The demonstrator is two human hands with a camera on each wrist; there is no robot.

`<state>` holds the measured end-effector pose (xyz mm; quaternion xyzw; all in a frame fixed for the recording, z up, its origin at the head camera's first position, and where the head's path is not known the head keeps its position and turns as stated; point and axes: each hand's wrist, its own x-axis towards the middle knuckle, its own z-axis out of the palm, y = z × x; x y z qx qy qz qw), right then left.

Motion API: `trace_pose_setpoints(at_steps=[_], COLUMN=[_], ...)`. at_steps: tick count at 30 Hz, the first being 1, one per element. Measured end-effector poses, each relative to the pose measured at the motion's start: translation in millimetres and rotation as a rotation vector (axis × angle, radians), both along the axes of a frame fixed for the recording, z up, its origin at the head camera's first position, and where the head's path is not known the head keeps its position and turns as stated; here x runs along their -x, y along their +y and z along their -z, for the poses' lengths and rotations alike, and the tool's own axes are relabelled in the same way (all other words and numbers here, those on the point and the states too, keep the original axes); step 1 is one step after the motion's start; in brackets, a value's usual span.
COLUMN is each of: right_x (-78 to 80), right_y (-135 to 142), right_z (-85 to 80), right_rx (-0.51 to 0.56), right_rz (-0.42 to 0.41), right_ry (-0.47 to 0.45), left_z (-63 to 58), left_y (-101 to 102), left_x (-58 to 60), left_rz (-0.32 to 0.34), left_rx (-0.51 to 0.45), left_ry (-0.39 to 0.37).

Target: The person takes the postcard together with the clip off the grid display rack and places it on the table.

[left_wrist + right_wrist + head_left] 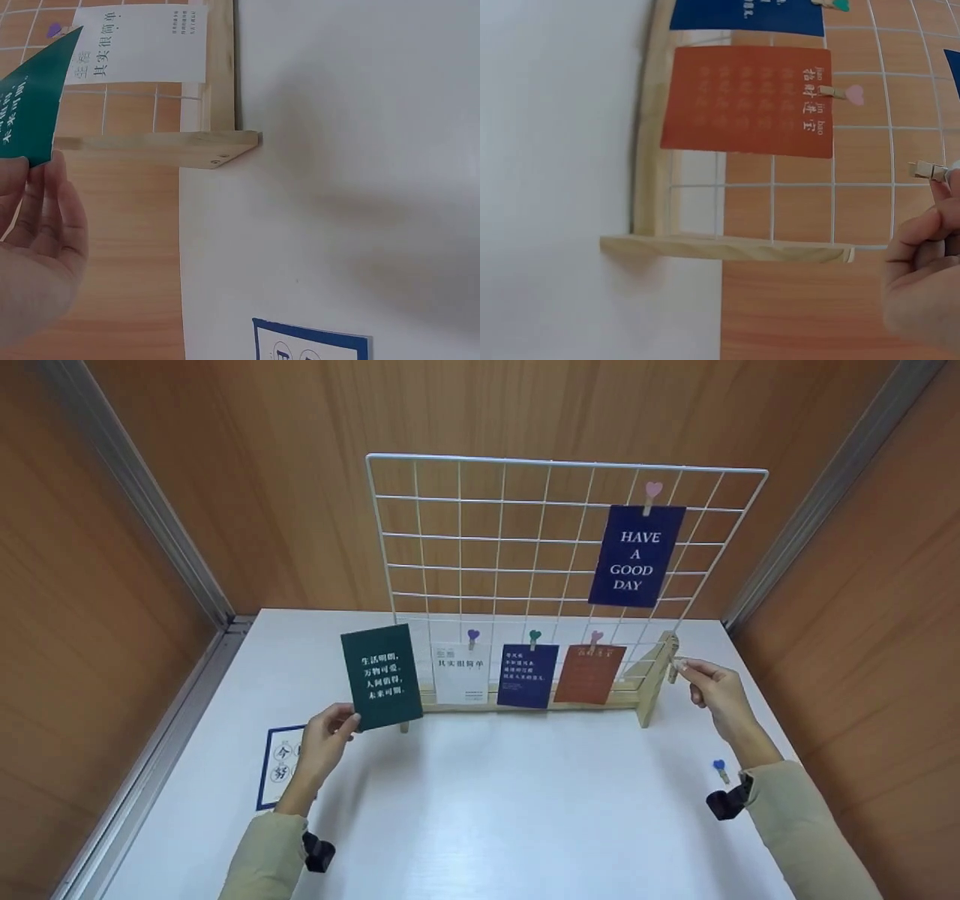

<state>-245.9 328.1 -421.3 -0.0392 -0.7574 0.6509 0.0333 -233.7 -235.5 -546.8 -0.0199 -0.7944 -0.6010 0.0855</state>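
Note:
My left hand [327, 739] pinches a dark green card [382, 676] with white writing by its lower left corner. The card is upright, in front of the left end of a white wire grid [480, 538]. Between thumb and fingertips my right hand [716, 694] holds a small wooden clothespin [928, 170], beside the grid's right end. Clipped along the grid's lower part are a white card [460, 679], a blue card [527, 679] and an orange-red card [589, 679]. Higher at the right hangs a navy card [637, 559] reading "HAVE A GOOD DAY".
The grid stands on a wooden base [646, 712] on a white table [525, 795]. A blue-bordered card [281, 780] lies partly under the left forearm in the head view. A clothespin with a blue heart [720, 769] lies near the right wrist. Wooden walls [292, 510] enclose the table.

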Motion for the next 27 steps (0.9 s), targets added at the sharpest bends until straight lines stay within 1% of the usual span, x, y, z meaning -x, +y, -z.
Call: trace_pose_setpoints(at_steps=[2, 3, 4, 5, 6, 7, 8, 9, 11, 12, 13, 14, 15, 16, 17, 19, 22, 23, 24, 26, 27], right_x=[-1.3, -2.0, -2.8, -3.5, -4.3, -4.9, -5.4, -6.0, -7.0, -7.6, -8.1, -8.8, -9.4, -10.0, -10.6, -11.4, -12.6, -13.1, -13.5, -14.6, -15.3], right_y=[2, 2, 3, 4, 5, 7, 8, 9, 12, 13, 14, 15, 16, 17, 18, 20, 23, 25, 26, 28, 30], right_z=[2.9, 4.3, 5.6, 7.3, 8.9, 10.8, 12.8, 14.8, 18.8, 20.5, 22.1, 23.5, 24.7, 25.8, 26.9, 29.5, 33.8, 35.5, 37.2, 40.7, 42.3], right_rx=[-0.006, -0.006, -0.007, -0.009, -0.014, -0.018, -0.021, -0.03, -0.045, -0.049, -0.054, -0.063, -0.068, -0.07, -0.074, -0.085, -0.102, -0.11, -0.113, -0.114, -0.112], right_rz=[0.001, 0.005, 0.006, 0.009, 0.011, 0.014, 0.018, 0.023, 0.029, 0.031, 0.034, 0.037, 0.04, 0.044, 0.049, 0.057, 0.061, 0.061, 0.061, 0.061, 0.062], right_ry=[-0.005, -0.009, -0.012, -0.017, -0.023, -0.03, -0.035, -0.039, -0.046, -0.049, -0.049, -0.051, -0.055, -0.059, -0.063, -0.076, -0.104, -0.115, -0.125, -0.142, -0.149], left_z=[-0.4, -7.0, -8.3, -12.4, -10.6, -2.9, 2.1, 0.1, 19.5, 27.9, 35.8, 41.3, 43.3, 50.7, 50.8, 40.0, 24.8, 21.6, 14.3, 4.8, 5.6], left_y=[-2, -1, -2, -1, -3, -6, -10, -10, -19, -25, -28, -32, -33, -38, -39, -36, -33, -31, -28, -24, -24], left_x=[-3.9, -8.0, -10.6, -13.9, -14.8, -13.4, -12.5, -15.5, -10.6, -8.0, -6.4, -5.9, -6.9, -4.7, -6.3, -14.3, -24.4, -26.8, -31.1, -37.3, -38.5], left_rz=[-0.018, -0.031, -0.039, -0.062, -0.07, -0.1, -0.107, -0.093, -0.118, -0.119, -0.134, -0.136, -0.142, -0.155, -0.158, -0.153, -0.162, -0.174, -0.165, -0.171, -0.165], left_rx=[0.014, 0.033, 0.037, 0.058, 0.063, 0.078, 0.095, 0.068, 0.082, 0.097, 0.105, 0.114, 0.109, 0.117, 0.11, 0.077, 0.058, 0.078, 0.08, 0.1, 0.095], left_ry=[-0.004, -0.027, -0.03, -0.053, -0.062, -0.073, -0.093, -0.093, -0.106, -0.114, -0.118, -0.119, -0.129, -0.139, -0.136, -0.143, -0.167, -0.185, -0.199, -0.24, -0.239])
